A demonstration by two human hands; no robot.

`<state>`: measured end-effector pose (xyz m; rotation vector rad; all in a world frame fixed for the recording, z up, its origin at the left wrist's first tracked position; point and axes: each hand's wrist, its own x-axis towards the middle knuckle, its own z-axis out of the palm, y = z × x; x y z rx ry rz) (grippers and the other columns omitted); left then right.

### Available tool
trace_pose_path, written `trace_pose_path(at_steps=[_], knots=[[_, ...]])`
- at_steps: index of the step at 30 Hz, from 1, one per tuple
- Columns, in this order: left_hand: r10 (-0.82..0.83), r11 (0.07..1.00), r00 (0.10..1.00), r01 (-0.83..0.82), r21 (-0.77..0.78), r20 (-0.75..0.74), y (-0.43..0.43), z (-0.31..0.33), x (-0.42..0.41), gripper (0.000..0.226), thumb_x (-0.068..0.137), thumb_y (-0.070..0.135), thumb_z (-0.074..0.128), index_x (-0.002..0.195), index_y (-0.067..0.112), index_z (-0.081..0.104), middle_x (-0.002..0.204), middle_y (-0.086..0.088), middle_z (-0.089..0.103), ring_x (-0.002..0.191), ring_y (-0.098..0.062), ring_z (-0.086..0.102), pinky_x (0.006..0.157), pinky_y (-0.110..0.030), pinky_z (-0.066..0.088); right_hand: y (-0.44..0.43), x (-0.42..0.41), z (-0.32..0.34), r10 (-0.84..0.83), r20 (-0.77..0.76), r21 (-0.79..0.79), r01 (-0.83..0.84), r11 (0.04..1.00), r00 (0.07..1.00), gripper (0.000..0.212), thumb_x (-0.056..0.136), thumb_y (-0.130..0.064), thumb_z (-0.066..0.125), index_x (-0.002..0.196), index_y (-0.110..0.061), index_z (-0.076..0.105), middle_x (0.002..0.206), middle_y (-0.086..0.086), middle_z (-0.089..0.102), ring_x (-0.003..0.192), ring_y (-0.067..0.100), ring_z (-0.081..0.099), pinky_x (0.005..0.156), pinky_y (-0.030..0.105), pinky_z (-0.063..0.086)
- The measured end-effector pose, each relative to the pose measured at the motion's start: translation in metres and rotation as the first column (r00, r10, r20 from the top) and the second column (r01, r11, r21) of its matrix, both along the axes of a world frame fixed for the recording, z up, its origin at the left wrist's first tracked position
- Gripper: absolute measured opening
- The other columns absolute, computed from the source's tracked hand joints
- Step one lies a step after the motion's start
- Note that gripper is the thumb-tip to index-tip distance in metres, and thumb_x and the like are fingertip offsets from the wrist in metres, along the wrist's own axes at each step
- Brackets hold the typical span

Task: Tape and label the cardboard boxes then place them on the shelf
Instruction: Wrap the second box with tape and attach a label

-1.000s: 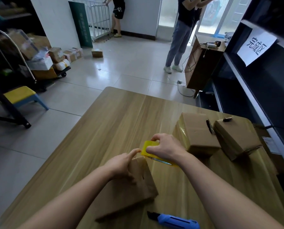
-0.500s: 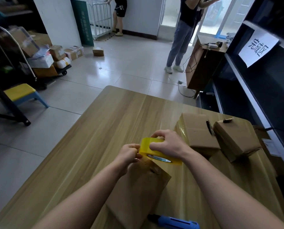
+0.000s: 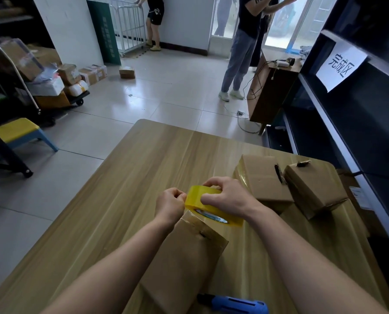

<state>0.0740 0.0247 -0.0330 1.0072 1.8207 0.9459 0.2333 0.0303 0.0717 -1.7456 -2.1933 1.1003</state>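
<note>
A flat brown cardboard box (image 3: pixel 184 264) stands tilted on the wooden table (image 3: pixel 125 200) in front of me. My right hand (image 3: pixel 227 196) grips a yellow tape roll (image 3: pixel 211 208) over the box's far end. My left hand (image 3: pixel 169 203) is curled at the roll's left edge and pinches the tape end there. Two more cardboard boxes (image 3: pixel 263 180) (image 3: pixel 313 189) lie at the table's right. The dark shelf (image 3: pixel 358 123) with a white paper sign (image 3: pixel 340 64) runs along the right.
A blue utility knife (image 3: pixel 234 304) lies at the table's near edge. Two people stand on the tiled floor beyond, one by a small wooden desk (image 3: pixel 270 96). A cart of parcels (image 3: pixel 60 87) and a yellow stool (image 3: pixel 19 132) are at the left.
The box has been tipped up from lying flat to standing tilted. My left hand left the box's top and closed on the tape end at the roll. The roll rose slightly.
</note>
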Motion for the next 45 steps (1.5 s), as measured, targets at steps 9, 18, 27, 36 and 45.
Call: trace_pose_path(at_steps=[9,18,27,36,45], knots=[[-0.065,0.984,0.981,0.093,-0.153,0.183,0.005,0.012,0.01,0.015,0.096,0.005,0.046,0.088,0.004,0.059,0.063,-0.009,0.05,0.054,-0.018,0.045,0.051,-0.027,0.038,0.001,0.014,0.015,-0.008,0.219,-0.099,0.03,0.995,0.976,0.058,0.083,-0.052,0.068,0.131,-0.019,0.061,0.128,0.002,0.06,0.108,0.021,0.057,0.087,0.032,0.047],[-0.26,0.95,0.962,0.27,-0.157,0.079,-0.001,0.017,0.017,0.019,0.099,0.015,0.046,0.087,0.005,0.057,0.07,-0.008,0.056,0.054,-0.019,0.054,0.052,-0.029,0.043,-0.016,0.028,0.004,-0.039,0.292,-0.144,0.084,0.986,0.956,0.06,0.091,-0.054,0.057,0.135,-0.013,0.057,0.132,0.007,0.059,0.113,0.026,0.058,0.092,0.036,0.048],[-0.294,0.956,0.941,0.29,-0.048,-0.168,0.009,0.008,0.005,0.025,0.096,0.023,0.056,0.074,0.012,0.058,0.075,-0.004,0.057,0.074,-0.023,0.054,0.071,-0.035,0.047,-0.036,0.045,-0.017,-0.098,0.412,-0.16,0.178,0.971,0.906,0.072,0.086,-0.069,0.05,0.126,-0.01,0.061,0.115,0.005,0.062,0.1,0.024,0.059,0.084,0.035,0.051],[-0.282,0.959,0.892,0.273,-0.076,-0.353,-0.001,0.003,-0.01,0.022,0.098,0.025,0.054,0.084,0.01,0.06,0.096,-0.01,0.059,0.082,-0.027,0.054,0.075,-0.036,0.043,-0.055,0.063,-0.037,-0.222,0.294,-0.114,0.264,0.958,0.93,0.058,0.09,-0.065,0.041,0.108,-0.016,0.067,0.101,0.003,0.065,0.091,0.021,0.061,0.083,0.036,0.05],[-0.242,0.97,0.882,0.211,-0.119,-0.406,-0.008,-0.003,-0.01,0.018,0.097,0.025,0.054,0.09,0.01,0.061,0.107,-0.014,0.063,0.096,-0.032,0.058,0.079,-0.035,0.04,-0.072,0.062,-0.047,-0.224,0.323,-0.042,0.25,0.967,0.919,0.049,0.095,-0.052,0.039,0.106,-0.012,0.066,0.103,0.006,0.063,0.091,0.023,0.059,0.077,0.035,0.047]])
